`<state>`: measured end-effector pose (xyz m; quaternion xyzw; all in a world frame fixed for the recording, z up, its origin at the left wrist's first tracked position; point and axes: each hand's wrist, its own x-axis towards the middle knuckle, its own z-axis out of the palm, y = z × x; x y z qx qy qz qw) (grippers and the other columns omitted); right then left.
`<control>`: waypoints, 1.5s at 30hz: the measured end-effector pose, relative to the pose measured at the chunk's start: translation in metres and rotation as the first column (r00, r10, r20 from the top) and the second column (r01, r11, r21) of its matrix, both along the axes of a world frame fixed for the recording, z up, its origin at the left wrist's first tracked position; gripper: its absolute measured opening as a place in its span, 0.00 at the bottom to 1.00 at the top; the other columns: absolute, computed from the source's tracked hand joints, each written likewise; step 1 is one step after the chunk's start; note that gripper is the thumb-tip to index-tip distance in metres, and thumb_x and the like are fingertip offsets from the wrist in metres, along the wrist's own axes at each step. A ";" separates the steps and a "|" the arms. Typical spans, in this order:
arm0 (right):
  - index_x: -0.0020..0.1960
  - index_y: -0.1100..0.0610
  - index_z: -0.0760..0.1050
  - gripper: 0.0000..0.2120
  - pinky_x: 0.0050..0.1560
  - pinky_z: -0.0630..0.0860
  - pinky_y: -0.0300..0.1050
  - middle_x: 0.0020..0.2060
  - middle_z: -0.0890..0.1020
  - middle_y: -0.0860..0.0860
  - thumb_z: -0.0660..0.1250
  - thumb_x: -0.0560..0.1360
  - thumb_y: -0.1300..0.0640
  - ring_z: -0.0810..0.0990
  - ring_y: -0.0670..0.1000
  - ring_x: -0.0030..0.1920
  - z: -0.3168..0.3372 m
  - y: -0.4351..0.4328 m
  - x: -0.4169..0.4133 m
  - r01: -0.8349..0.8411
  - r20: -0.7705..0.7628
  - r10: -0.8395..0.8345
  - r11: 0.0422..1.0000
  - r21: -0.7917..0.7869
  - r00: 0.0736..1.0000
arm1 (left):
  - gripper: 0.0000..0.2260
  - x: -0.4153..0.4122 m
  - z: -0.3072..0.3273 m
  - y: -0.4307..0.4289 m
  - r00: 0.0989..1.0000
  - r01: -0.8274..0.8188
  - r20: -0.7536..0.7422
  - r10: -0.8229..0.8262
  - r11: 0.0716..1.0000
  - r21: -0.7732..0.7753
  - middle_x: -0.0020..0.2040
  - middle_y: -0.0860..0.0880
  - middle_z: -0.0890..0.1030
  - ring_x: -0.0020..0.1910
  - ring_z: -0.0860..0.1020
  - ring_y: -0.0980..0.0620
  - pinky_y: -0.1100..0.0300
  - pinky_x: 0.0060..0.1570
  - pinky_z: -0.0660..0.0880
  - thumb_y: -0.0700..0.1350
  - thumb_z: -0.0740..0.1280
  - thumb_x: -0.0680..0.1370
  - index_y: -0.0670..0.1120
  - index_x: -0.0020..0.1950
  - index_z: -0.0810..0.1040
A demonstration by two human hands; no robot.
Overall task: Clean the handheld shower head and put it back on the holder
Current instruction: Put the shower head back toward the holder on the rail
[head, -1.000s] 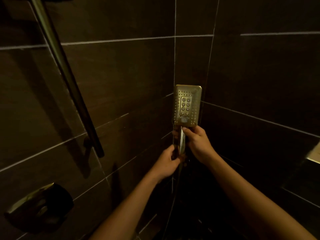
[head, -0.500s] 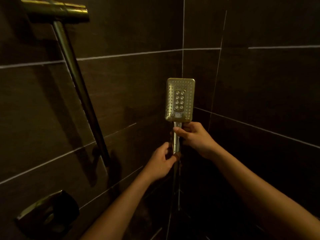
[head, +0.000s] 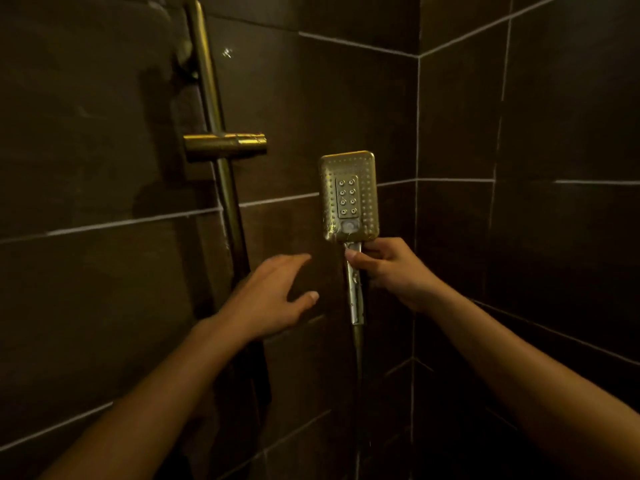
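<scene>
A gold, rectangular handheld shower head [head: 349,195] stands upright with its nozzle face toward me, wet with droplets. My right hand [head: 389,268] is shut on its handle just below the head; the hose [head: 358,355] hangs down from the handle. My left hand [head: 273,296] is open, fingers spread, off the handle and to its left, holding nothing. The gold holder [head: 225,144] sits on the vertical slide rail [head: 221,168], up and left of the shower head, with nothing in it.
Dark brown wall tiles with pale grout lines surround the spot. The shower corner [head: 417,168] runs vertically just right of the shower head. The light is dim.
My left hand has let go of the handle and moved left, opening. The view has tilted up and left, bringing the holder and rail toward the middle. The right hand keeps its grip.
</scene>
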<state>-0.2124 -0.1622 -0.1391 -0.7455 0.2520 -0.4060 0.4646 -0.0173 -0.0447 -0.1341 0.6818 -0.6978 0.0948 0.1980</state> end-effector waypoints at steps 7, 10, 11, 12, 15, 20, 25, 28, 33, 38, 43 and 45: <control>0.58 0.58 0.80 0.08 0.48 0.84 0.46 0.53 0.86 0.53 0.66 0.81 0.59 0.86 0.49 0.51 0.097 -0.004 0.033 -0.101 0.044 0.108 0.985 -0.137 0.993 | 0.35 0.041 0.113 0.027 0.937 -0.180 0.220 0.270 0.916 -0.358 0.80 0.46 0.56 0.79 0.54 0.45 0.46 0.76 0.58 0.57 0.66 0.77 0.52 0.80 0.55; 0.59 0.59 0.80 0.09 0.54 0.84 0.54 0.57 0.85 0.58 0.67 0.81 0.59 0.85 0.57 0.56 0.131 -0.007 0.047 -0.139 0.047 0.149 0.975 -0.173 0.988 | 0.36 0.050 0.141 0.031 0.872 -0.322 0.267 0.409 0.892 -0.318 0.81 0.44 0.51 0.80 0.50 0.43 0.46 0.78 0.54 0.58 0.65 0.77 0.54 0.81 0.51; 0.60 0.60 0.80 0.09 0.54 0.84 0.54 0.57 0.85 0.59 0.67 0.81 0.60 0.85 0.57 0.56 0.141 -0.008 0.051 -0.150 0.043 0.160 0.972 -0.183 0.986 | 0.37 0.053 0.145 0.031 0.857 -0.350 0.284 0.430 0.890 -0.292 0.81 0.44 0.51 0.80 0.51 0.43 0.47 0.77 0.54 0.58 0.65 0.77 0.53 0.81 0.51; 0.61 0.61 0.79 0.10 0.53 0.84 0.54 0.57 0.85 0.59 0.67 0.81 0.60 0.85 0.58 0.56 0.151 -0.008 0.055 -0.154 0.040 0.165 0.969 -0.192 0.986 | 0.37 0.056 0.148 0.030 0.851 -0.363 0.292 0.436 0.891 -0.272 0.81 0.44 0.50 0.80 0.52 0.43 0.47 0.77 0.56 0.57 0.66 0.77 0.54 0.81 0.51; 0.63 0.64 0.77 0.12 0.44 0.84 0.43 0.56 0.83 0.59 0.66 0.81 0.61 0.84 0.53 0.50 0.174 -0.012 0.065 -0.141 0.048 0.155 0.967 -0.213 0.987 | 0.38 0.062 0.146 0.025 0.869 -0.360 0.261 0.420 0.899 -0.249 0.82 0.45 0.48 0.80 0.50 0.43 0.46 0.76 0.58 0.55 0.68 0.76 0.56 0.80 0.50; 0.60 0.61 0.79 0.09 0.42 0.83 0.41 0.57 0.83 0.59 0.67 0.80 0.62 0.83 0.50 0.50 0.209 -0.028 0.081 -0.090 0.093 0.117 0.963 -0.255 0.989 | 0.39 0.064 0.145 0.020 0.880 -0.363 0.239 0.410 0.906 -0.217 0.82 0.47 0.42 0.81 0.46 0.44 0.46 0.77 0.55 0.51 0.67 0.78 0.58 0.80 0.45; 0.53 0.57 0.79 0.04 0.52 0.83 0.47 0.51 0.84 0.53 0.66 0.81 0.62 0.85 0.48 0.48 0.245 -0.035 0.096 -0.099 0.196 0.158 0.955 -0.280 0.968 | 0.41 0.056 0.150 0.020 0.834 -0.411 0.324 0.447 0.895 -0.176 0.81 0.44 0.41 0.80 0.45 0.41 0.43 0.78 0.49 0.50 0.68 0.78 0.55 0.81 0.42; 0.52 0.57 0.79 0.04 0.44 0.83 0.43 0.46 0.84 0.50 0.67 0.80 0.63 0.86 0.45 0.43 0.263 -0.038 0.108 -0.126 0.245 0.210 0.939 -0.319 0.947 | 0.43 0.051 0.151 0.018 0.805 -0.449 0.349 0.480 0.877 -0.168 0.81 0.43 0.41 0.80 0.44 0.41 0.40 0.78 0.47 0.51 0.69 0.77 0.54 0.81 0.41; 0.59 0.59 0.79 0.08 0.54 0.84 0.51 0.49 0.85 0.51 0.68 0.80 0.61 0.86 0.50 0.51 0.283 -0.038 0.126 -0.191 0.275 0.294 0.918 -0.347 0.915 | 0.43 0.052 0.151 0.019 0.817 -0.439 0.343 0.463 0.886 -0.152 0.81 0.44 0.40 0.80 0.44 0.41 0.40 0.78 0.46 0.49 0.68 0.77 0.55 0.80 0.41; 0.57 0.61 0.78 0.06 0.47 0.85 0.45 0.48 0.84 0.54 0.66 0.81 0.64 0.86 0.50 0.49 0.277 -0.032 0.144 -0.316 0.256 0.406 0.890 -0.330 0.877 | 0.43 0.057 0.152 0.015 0.814 -0.435 0.346 0.466 0.885 -0.167 0.81 0.44 0.41 0.80 0.46 0.41 0.41 0.78 0.48 0.50 0.69 0.76 0.56 0.80 0.41; 0.62 0.61 0.77 0.09 0.58 0.80 0.50 0.50 0.83 0.53 0.62 0.83 0.62 0.83 0.52 0.54 0.259 -0.045 0.156 -0.401 0.295 0.482 0.867 -0.295 0.825 | 0.43 0.059 0.151 0.014 0.824 -0.420 0.339 0.454 0.891 -0.174 0.81 0.44 0.41 0.80 0.46 0.41 0.41 0.77 0.49 0.50 0.69 0.76 0.56 0.80 0.41; 0.65 0.61 0.74 0.11 0.57 0.80 0.47 0.50 0.83 0.52 0.61 0.84 0.60 0.83 0.51 0.54 0.251 -0.049 0.159 -0.434 0.344 0.495 0.868 -0.242 0.798 | 0.42 0.060 0.150 0.013 0.834 -0.405 0.322 0.448 0.894 -0.192 0.81 0.44 0.41 0.80 0.46 0.41 0.41 0.76 0.50 0.51 0.68 0.77 0.57 0.80 0.42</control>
